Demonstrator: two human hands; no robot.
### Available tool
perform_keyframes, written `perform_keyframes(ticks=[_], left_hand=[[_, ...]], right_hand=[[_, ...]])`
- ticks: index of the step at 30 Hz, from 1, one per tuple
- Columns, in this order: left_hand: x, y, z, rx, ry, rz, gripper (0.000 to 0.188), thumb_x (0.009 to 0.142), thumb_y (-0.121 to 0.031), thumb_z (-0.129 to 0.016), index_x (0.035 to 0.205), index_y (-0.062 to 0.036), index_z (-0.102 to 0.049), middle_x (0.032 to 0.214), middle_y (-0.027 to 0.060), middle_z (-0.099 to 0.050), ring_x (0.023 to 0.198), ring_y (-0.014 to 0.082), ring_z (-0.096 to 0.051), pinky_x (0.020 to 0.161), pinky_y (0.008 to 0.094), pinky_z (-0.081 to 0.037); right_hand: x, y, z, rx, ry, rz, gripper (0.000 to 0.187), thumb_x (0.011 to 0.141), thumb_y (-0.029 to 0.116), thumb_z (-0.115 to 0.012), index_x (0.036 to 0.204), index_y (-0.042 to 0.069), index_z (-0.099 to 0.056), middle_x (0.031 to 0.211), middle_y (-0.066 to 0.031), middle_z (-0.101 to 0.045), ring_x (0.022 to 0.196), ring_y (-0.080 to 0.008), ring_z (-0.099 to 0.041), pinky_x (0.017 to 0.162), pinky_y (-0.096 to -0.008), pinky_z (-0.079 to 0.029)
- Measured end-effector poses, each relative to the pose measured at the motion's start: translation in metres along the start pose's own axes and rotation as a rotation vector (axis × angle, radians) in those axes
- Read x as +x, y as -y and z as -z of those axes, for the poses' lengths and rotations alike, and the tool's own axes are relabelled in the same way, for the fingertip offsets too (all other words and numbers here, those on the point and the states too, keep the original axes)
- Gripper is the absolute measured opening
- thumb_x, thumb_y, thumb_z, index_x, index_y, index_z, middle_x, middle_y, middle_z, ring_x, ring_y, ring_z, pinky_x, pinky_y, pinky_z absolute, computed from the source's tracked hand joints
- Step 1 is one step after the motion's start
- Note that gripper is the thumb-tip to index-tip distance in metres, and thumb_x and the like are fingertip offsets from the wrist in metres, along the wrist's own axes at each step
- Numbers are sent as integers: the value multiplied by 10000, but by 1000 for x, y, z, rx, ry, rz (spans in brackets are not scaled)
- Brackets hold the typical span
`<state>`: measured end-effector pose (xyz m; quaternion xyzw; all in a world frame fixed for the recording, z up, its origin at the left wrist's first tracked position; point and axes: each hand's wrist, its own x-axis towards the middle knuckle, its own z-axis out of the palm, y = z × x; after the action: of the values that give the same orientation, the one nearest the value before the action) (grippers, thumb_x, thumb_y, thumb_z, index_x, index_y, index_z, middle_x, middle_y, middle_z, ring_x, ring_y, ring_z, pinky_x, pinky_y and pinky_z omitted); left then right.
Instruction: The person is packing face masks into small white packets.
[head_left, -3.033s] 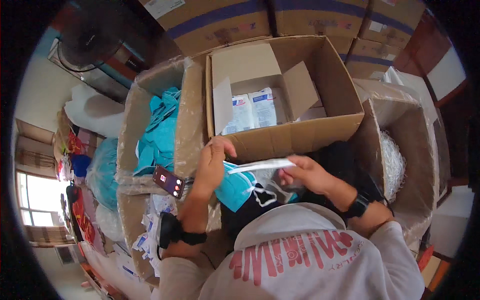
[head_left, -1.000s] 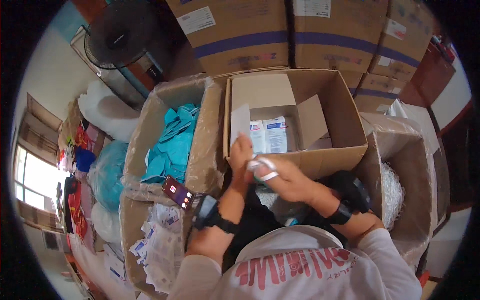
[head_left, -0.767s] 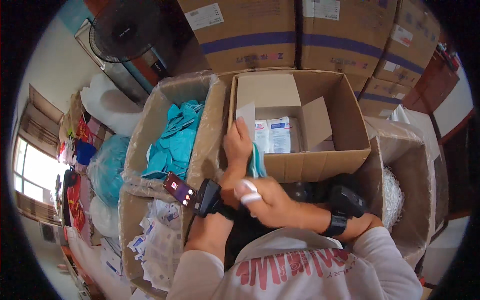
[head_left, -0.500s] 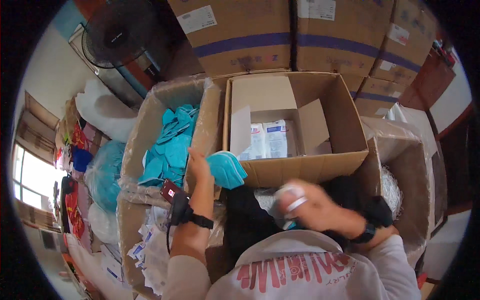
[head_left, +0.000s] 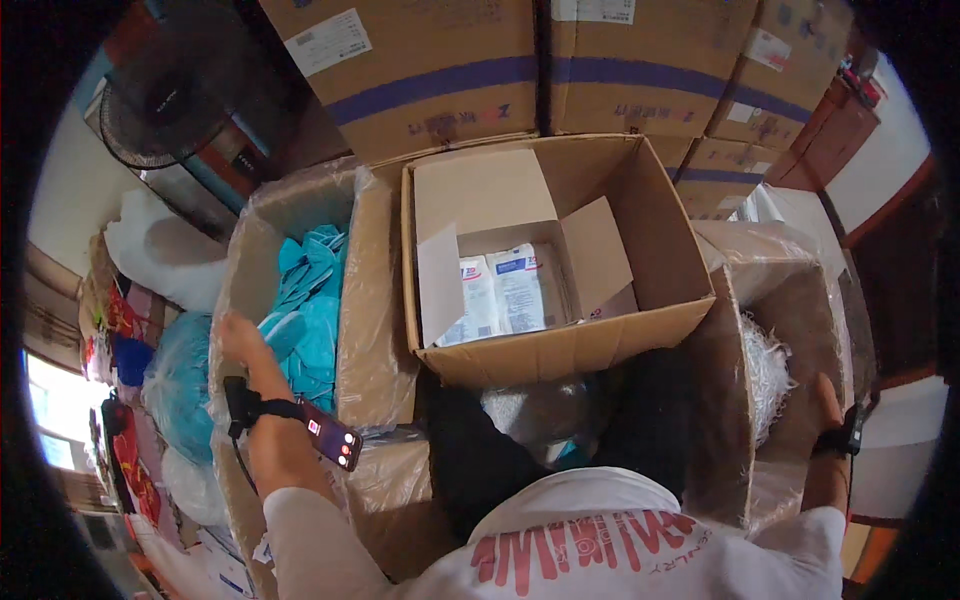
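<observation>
at the left, in an open carton (head_left: 378, 300) lined with clear film: teal face masks (head_left: 305, 350), loose heap, long axis running near to far. left hand (head_left: 240, 340): at the heap's left side, masks lying to its right; nearer of the two hands to them; fingers partly lost to view, contact and grip cannot be told. at the right, in a second carton (head_left: 800, 300): white stringy bundle (head_left: 765, 385), longer near to far than across. right hand (head_left: 828, 400): just right of the bundle, apart from it, well apart from the masks; whether open or closed, cannot tell. between, in the middle carton (head_left: 560, 355): smaller open box (head_left: 485, 185) holding white packets (head_left: 520, 290), printed with blue bands, red marks and small dark text. far side: stacked cartons (head_left: 430, 50), purple band, purple and red lettering, white paper labels (head_left: 328, 42). near side: pale sweatshirt (head_left: 580, 490), large red lettering; phone (head_left: 333, 440), lit, with red icons.
</observation>
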<state>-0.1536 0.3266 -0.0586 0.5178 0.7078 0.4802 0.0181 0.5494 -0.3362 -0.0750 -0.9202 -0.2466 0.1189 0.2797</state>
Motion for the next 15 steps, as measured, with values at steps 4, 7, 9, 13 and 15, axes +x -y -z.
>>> perform_keyframes(ticks=[4,7,9,13,15], left_hand=[[-65,-38,-46,-296,208,-309,275,874,-223,-476,990,17,-544,978,124,-576,895,206,-534,805,325,-414],[-182,-143,-18,-561,1038,-267,287,916,-241,-401,969,-13,-566,971,101,-572,894,198,-527,815,307,-412],[-240,-130,-29,-586,1300,-537,264,887,-225,-443,1019,-38,-575,1045,149,-561,988,254,-525,842,314,-410],[-293,-139,-31,-251,1151,-887,255,826,-192,-511,1043,-72,-574,1223,154,-451,1174,294,-380,987,443,-240],[-290,-142,-25,-91,997,-939,267,807,-184,-528,1055,-94,-573,1277,147,-401,1216,294,-331,1011,487,-168]], right_hand=[[6,18,-35,-569,255,-23,343,884,269,-434,1071,-3,-529,999,-72,-586,906,-239,-538,806,-333,-409],[-10,204,-110,186,130,145,197,855,134,-500,968,-7,-581,940,-105,-615,885,-169,-566,768,-282,-432],[-20,293,-152,407,288,354,250,880,182,-490,1043,7,-564,966,-64,-601,902,-119,-533,789,-259,-422],[-15,343,-279,564,610,378,336,852,208,-513,1106,-11,-528,1059,-153,-576,1018,-221,-524,877,-301,-395],[-4,350,-343,423,603,274,370,829,243,-536,1086,-24,-521,1046,-165,-573,984,-233,-535,845,-318,-409]])
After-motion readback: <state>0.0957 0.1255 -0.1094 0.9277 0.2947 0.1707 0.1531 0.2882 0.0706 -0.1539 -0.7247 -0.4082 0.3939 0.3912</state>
